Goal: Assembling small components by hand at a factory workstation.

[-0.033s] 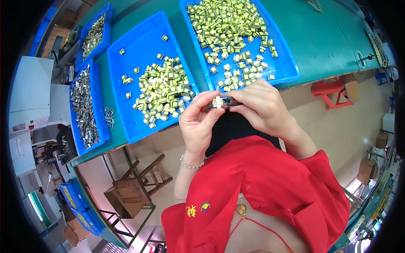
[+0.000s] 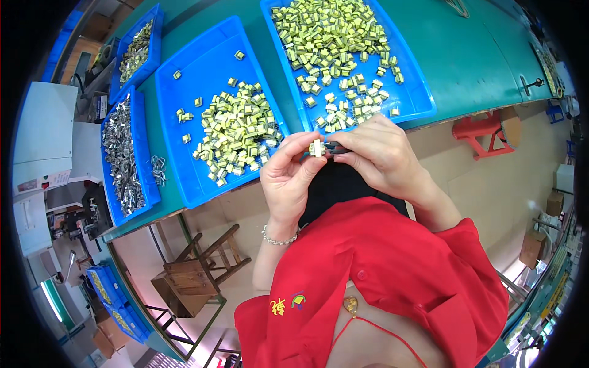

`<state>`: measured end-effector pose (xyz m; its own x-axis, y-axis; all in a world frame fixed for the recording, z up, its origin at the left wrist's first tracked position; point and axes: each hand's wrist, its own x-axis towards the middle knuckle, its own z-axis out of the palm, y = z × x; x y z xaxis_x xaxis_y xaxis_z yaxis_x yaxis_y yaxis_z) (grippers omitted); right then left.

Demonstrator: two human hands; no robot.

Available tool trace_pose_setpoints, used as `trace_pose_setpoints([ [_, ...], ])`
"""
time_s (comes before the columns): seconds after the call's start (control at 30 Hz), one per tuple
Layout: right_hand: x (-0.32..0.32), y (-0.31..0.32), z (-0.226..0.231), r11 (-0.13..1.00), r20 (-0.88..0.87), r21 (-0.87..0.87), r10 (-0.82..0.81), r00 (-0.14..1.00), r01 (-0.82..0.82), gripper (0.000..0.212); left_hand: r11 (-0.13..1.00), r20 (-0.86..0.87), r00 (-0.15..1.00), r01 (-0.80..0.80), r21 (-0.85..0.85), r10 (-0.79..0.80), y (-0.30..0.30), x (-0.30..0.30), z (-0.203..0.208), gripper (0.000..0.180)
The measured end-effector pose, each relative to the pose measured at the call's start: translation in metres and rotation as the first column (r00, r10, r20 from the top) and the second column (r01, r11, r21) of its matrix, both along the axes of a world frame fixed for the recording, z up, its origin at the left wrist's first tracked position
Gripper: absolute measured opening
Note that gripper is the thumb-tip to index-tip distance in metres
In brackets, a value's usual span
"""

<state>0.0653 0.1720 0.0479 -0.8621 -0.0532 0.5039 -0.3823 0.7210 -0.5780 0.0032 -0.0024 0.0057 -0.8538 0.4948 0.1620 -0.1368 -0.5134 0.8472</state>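
Note:
My left hand [image 2: 287,178] pinches a small transformer [image 2: 317,148] between thumb and fingertips, its pale and yellow side facing up. In my right hand [image 2: 385,152] is a dark, pliers-like tool [image 2: 335,148], mostly hidden by the fingers. The tool's tip meets the right side of the transformer; I cannot tell whether it is clamped there. Both hands are close together just off the bench's near edge. Beyond them lie a blue tray [image 2: 423,104] of yellow transformers and, to its left, another blue tray [image 2: 175,92] with a looser heap of the same parts.
A narrow blue bin [image 2: 145,116] of metal clips stands at the left, with loose clips [image 2: 159,170] beside it. Behind it is a smaller blue bin [image 2: 157,37] of parts. The green bench [image 2: 472,61] extends right. A wooden stool [image 2: 193,277] and a red stool [image 2: 485,136] are on the floor.

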Motion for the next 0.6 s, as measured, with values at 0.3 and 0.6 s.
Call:
trace_pose_setpoints([
  [0.3, -0.002, 0.002, 0.001, 1.000, 0.021, 0.007, 0.012, 1.000, -0.012, 0.025, 0.999, -0.031, 1.000, -0.003, -0.033, 0.002, 0.000, -0.003, 0.000, 0.034],
  [0.6, 0.013, 0.051, 0.001, 0.486, 0.223, -0.858, 0.060, 0.973, 0.167, 0.027, 0.991, 0.086, 0.990, -0.107, -0.076, 0.113, 0.001, 0.000, 0.004, 0.029],
])
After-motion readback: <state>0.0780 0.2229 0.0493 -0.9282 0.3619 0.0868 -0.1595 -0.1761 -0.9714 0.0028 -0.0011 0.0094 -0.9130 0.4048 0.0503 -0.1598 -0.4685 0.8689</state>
